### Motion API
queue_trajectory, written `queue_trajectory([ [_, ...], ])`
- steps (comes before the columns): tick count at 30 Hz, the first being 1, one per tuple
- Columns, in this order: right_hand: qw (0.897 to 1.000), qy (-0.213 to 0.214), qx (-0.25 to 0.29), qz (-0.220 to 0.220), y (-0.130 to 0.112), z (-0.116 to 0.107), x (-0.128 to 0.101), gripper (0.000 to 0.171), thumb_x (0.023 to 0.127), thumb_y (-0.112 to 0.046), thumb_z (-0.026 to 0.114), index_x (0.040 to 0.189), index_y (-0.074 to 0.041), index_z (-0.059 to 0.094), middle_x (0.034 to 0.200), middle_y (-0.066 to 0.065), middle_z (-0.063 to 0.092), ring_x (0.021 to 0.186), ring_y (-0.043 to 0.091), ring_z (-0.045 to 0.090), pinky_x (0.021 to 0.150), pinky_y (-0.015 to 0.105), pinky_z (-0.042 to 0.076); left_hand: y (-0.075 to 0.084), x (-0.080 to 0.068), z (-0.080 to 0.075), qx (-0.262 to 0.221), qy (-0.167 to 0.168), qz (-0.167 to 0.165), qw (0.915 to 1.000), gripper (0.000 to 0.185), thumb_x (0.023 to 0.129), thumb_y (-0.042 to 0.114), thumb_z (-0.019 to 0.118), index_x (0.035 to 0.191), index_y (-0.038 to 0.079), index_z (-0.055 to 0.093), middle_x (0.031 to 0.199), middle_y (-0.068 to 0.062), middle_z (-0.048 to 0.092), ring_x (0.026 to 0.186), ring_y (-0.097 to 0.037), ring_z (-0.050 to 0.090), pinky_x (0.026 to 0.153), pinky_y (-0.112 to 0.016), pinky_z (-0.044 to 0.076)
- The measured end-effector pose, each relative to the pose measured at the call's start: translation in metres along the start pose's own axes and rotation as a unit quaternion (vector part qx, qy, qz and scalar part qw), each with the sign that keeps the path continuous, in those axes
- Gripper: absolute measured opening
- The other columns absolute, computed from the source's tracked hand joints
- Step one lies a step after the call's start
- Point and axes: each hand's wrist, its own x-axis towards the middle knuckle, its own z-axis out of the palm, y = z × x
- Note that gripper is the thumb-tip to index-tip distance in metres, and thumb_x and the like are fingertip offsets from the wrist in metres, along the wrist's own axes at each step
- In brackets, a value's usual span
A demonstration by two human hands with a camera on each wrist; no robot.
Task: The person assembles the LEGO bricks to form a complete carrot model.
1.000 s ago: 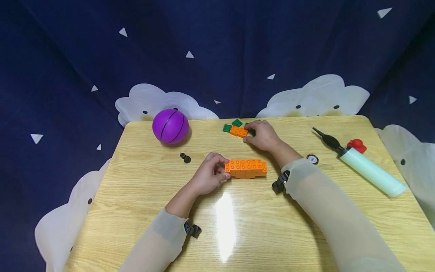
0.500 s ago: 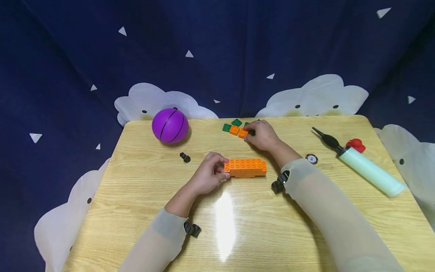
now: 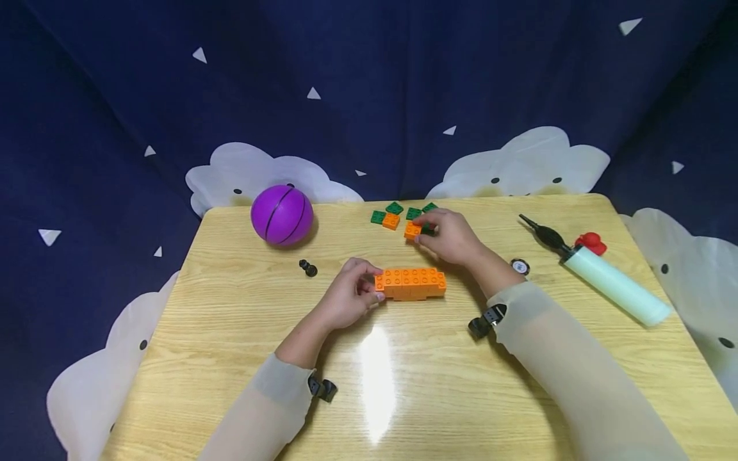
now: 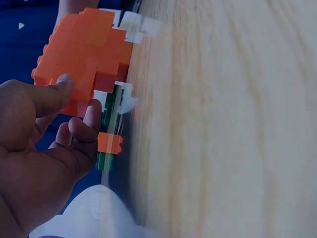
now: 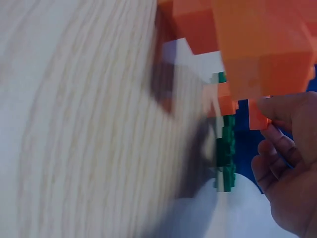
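An orange block assembly (image 3: 410, 285), built of several studded toy bricks, is gripped at its left end by my left hand (image 3: 348, 298). In the left wrist view the thumb of the left hand (image 4: 44, 129) presses one side of the assembly (image 4: 81, 49), with fingers on the other. Behind it, my right hand (image 3: 452, 235) pinches a small orange brick (image 3: 412, 230) between thumb and fingers. The right wrist view shows that brick (image 5: 257, 115) raised off the table. A second orange brick (image 3: 391, 221) lies beside a green brick (image 3: 377, 217).
More green bricks (image 3: 413, 213) lie near the table's back edge. A purple ball (image 3: 282, 215) and a black chess piece (image 3: 308, 267) are on the left. On the right are a poker chip (image 3: 520, 266), a hand pump (image 3: 614, 285) and a red object (image 3: 590, 243).
The right hand has separated one orange brick from the other and moved it slightly toward the front, lifting it. The left hand keeps its grip on the assembly. The head view has shifted a little.
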Motion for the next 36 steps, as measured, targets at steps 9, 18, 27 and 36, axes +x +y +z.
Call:
queue_trajectory([
  [9,0.998,0.012,0.033,-0.044,-0.013,-0.015,-0.027,0.033,0.094,-0.02,0.076,0.126,-0.011,0.074,0.122,0.006,0.068,0.103,0.027,0.061,0.081,0.04,0.053,-0.001,0.0,0.0,-0.005,-0.001,-0.003,1.0,0.035,0.092,0.005,0.078,0.123,0.015,0.065,0.124,-0.008,0.05,0.093,-0.018,0.062,0.075,-0.03,0.056],
  [18,0.997,0.013,0.048,-0.063,-0.026,-0.025,-0.053,0.031,0.095,-0.021,0.077,0.126,-0.016,0.074,0.123,0.002,0.068,0.101,0.026,0.061,0.082,0.043,0.054,0.0,-0.001,-0.001,0.0,-0.002,-0.007,1.0,0.034,0.093,0.006,0.078,0.123,0.015,0.065,0.126,-0.007,0.05,0.092,-0.018,0.061,0.075,-0.03,0.055],
  [27,0.996,-0.004,0.055,-0.066,-0.038,-0.034,-0.076,0.033,0.094,-0.017,0.078,0.127,-0.018,0.074,0.127,0.001,0.067,0.104,0.024,0.061,0.084,0.042,0.054,0.003,0.0,-0.001,0.005,-0.007,-0.006,0.9999,0.034,0.094,0.006,0.077,0.125,0.014,0.065,0.125,-0.007,0.049,0.09,-0.017,0.061,0.074,-0.028,0.054],
  [36,0.995,-0.034,0.039,-0.086,-0.047,-0.035,-0.092,0.04,0.092,-0.015,0.079,0.131,-0.02,0.072,0.129,0.001,0.065,0.123,0.027,0.06,0.102,0.052,0.049,0.002,0.0,0.0,0.009,-0.002,-0.002,1.0,0.034,0.093,0.005,0.077,0.125,0.013,0.065,0.128,-0.011,0.049,0.089,-0.017,0.061,0.071,-0.026,0.053],
])
